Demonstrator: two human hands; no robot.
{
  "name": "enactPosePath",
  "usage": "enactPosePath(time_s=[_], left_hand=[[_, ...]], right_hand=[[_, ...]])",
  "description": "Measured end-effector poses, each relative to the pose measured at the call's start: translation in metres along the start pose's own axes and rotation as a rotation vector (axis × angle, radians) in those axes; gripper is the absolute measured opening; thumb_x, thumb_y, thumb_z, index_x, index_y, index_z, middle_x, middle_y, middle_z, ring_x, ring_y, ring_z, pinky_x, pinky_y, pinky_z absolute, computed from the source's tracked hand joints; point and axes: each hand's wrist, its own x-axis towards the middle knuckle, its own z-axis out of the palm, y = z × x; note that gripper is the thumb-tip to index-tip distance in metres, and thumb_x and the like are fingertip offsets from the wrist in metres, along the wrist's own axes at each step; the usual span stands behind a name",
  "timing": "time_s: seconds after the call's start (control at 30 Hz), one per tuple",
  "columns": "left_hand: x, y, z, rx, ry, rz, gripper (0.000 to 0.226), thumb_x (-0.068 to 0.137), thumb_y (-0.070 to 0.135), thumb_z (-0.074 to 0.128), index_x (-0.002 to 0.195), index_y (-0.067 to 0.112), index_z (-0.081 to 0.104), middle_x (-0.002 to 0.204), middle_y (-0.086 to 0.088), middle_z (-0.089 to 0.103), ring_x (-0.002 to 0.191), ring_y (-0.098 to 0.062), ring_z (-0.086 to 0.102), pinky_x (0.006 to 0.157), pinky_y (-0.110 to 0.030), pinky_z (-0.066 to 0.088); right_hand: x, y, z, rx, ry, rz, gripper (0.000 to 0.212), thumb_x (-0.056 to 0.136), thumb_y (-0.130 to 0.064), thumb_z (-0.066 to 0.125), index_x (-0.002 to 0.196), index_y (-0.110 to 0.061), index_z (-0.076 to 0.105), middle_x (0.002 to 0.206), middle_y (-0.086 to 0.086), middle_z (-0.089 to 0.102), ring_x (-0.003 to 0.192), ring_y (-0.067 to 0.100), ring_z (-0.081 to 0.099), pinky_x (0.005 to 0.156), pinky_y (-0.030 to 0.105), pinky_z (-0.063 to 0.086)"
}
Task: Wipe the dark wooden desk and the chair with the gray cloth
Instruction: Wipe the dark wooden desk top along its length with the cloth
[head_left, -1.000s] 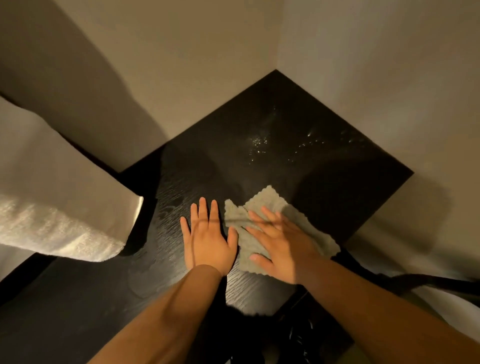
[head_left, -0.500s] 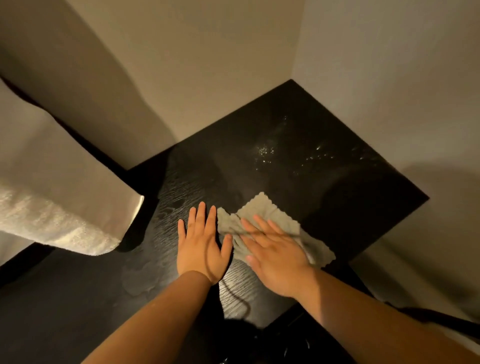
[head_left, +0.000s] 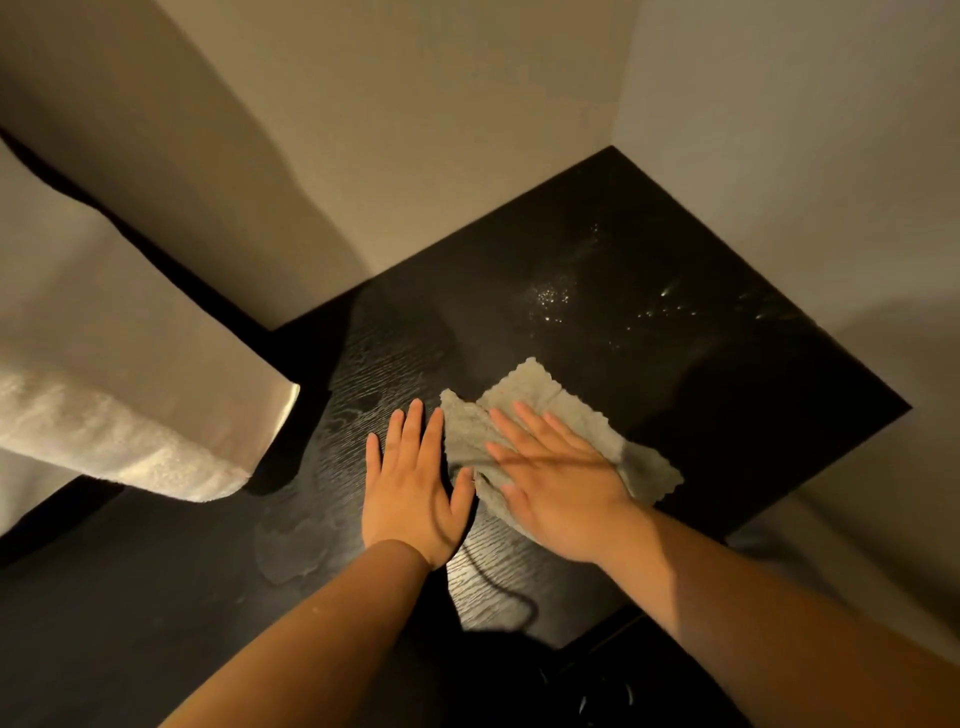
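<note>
Head view | I see right hand (head_left: 563, 491) flat, fingers straight, pressing cloth (head_left: 540, 392) on desk (head_left: 685, 364) | left hand (head_left: 410, 493) spread flat beside it, holding nothing

At 9 o'clock, white towel (head_left: 130, 457), folded, rough nap along the near edge. From 10 to 2 o'clock, beige walls (head_left: 415, 130), meeting in a corner at 1 o'clock. Below that corner, glinting droplets (head_left: 553, 299). At 6 o'clock, thin dark looping cord (head_left: 498, 592).
</note>
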Motion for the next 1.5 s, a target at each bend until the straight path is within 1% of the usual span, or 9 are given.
enactPosePath(time_s=[0.1, 0.3, 0.47, 0.6, 0.8, 1.0, 1.17, 1.3, 1.5], left_hand=[[-0.001, 0.000, 0.000, 0.003, 0.013, -0.002, 0.079, 0.101, 0.064, 0.022, 0.168, 0.022, 0.017, 0.177, -0.003, 0.005, 0.163, -0.024, -0.003, 0.131, -0.051, -0.002], [0.002, 0.005, -0.004, 0.009, -0.006, -0.034, 0.080, 0.099, 0.060, 0.030, 0.168, 0.024, 0.015, 0.177, -0.002, 0.003, 0.163, -0.023, -0.006, 0.131, -0.048, -0.006], [0.000, 0.002, -0.003, -0.019, -0.020, -0.047, 0.082, 0.098, 0.061, 0.031, 0.168, 0.024, 0.014, 0.177, -0.001, 0.003, 0.163, -0.020, -0.008, 0.131, -0.049, -0.004], [0.002, 0.002, -0.003, -0.026, -0.012, -0.046, 0.085, 0.098, 0.062, 0.027, 0.169, 0.018, 0.011, 0.177, -0.001, 0.002, 0.163, -0.019, -0.008, 0.131, -0.049, -0.002], [0.004, 0.006, -0.003, -0.056, -0.002, -0.064, 0.084, 0.099, 0.061, 0.029, 0.169, 0.020, 0.006, 0.177, 0.003, 0.001, 0.162, -0.015, -0.009, 0.131, -0.046, -0.004], [0.000, 0.003, -0.004, -0.091, 0.002, -0.089, 0.086, 0.098, 0.062, 0.027, 0.169, 0.020, 0.004, 0.177, 0.002, 0.001, 0.162, -0.013, -0.009, 0.131, -0.044, -0.004], [0.003, 0.003, -0.002, -0.071, 0.017, -0.090, 0.085, 0.098, 0.060, 0.030, 0.169, 0.021, 0.006, 0.177, 0.002, 0.004, 0.162, -0.014, -0.005, 0.131, -0.044, -0.005], [0.005, 0.005, -0.002, -0.067, 0.017, -0.091, 0.084, 0.099, 0.060, 0.030, 0.169, 0.020, 0.007, 0.177, 0.003, 0.004, 0.162, -0.015, -0.005, 0.131, -0.043, -0.007], [0.002, 0.005, -0.007, -0.067, -0.013, -0.097, 0.084, 0.100, 0.061, 0.029, 0.169, 0.021, 0.003, 0.177, 0.002, 0.002, 0.162, -0.014, -0.008, 0.131, -0.044, -0.006]], right_hand=[[0.011, 0.039, -0.006, -0.109, 0.008, -0.060, 0.074, 0.104, -0.057, -0.003, 0.166, -0.025, 0.022, 0.175, 0.001, -0.004, 0.162, 0.025, -0.006, 0.130, 0.051, 0.014], [0.052, 0.079, -0.037, -0.117, 0.092, 0.442, 0.069, 0.103, -0.049, 0.001, 0.167, -0.024, -0.005, 0.173, 0.004, -0.021, 0.159, 0.026, -0.019, 0.130, 0.045, -0.007], [0.022, 0.004, 0.006, -0.076, 0.217, 0.062, 0.059, 0.108, -0.047, 0.026, 0.160, -0.024, 0.041, 0.174, 0.003, 0.017, 0.162, 0.026, 0.010, 0.128, 0.049, 0.019], [0.029, 0.031, -0.014, -0.164, 0.028, -0.042, 0.068, 0.104, -0.057, 0.016, 0.165, -0.028, 0.025, 0.175, -0.001, -0.005, 0.162, 0.021, -0.009, 0.131, 0.046, 0.005], [0.083, 0.067, -0.037, -0.187, 0.087, 0.372, 0.072, 0.101, -0.053, 0.002, 0.167, -0.024, 0.000, 0.174, 0.006, -0.017, 0.160, 0.026, -0.016, 0.130, 0.045, -0.007], [0.034, 0.004, 0.005, -0.102, 0.164, 0.036, 0.073, 0.105, -0.062, 0.029, 0.162, -0.016, 0.035, 0.174, 0.012, 0.013, 0.162, 0.031, 0.005, 0.130, 0.053, 0.014], [0.081, 0.056, -0.032, -0.197, -0.037, 0.111, 0.083, 0.095, -0.070, -0.003, 0.168, -0.030, 0.002, 0.167, -0.003, -0.031, 0.155, 0.018, -0.028, 0.126, 0.042, -0.016], [0.107, 0.070, -0.043, -0.143, 0.114, 0.389, 0.073, 0.102, -0.057, 0.000, 0.167, -0.026, 0.001, 0.175, 0.002, -0.014, 0.161, 0.025, -0.013, 0.130, 0.044, -0.008], [0.054, 0.007, -0.007, -0.134, 0.133, -0.053, 0.060, 0.110, -0.048, 0.024, 0.161, -0.020, 0.039, 0.175, 0.006, 0.015, 0.162, 0.027, 0.006, 0.130, 0.050, 0.015]])
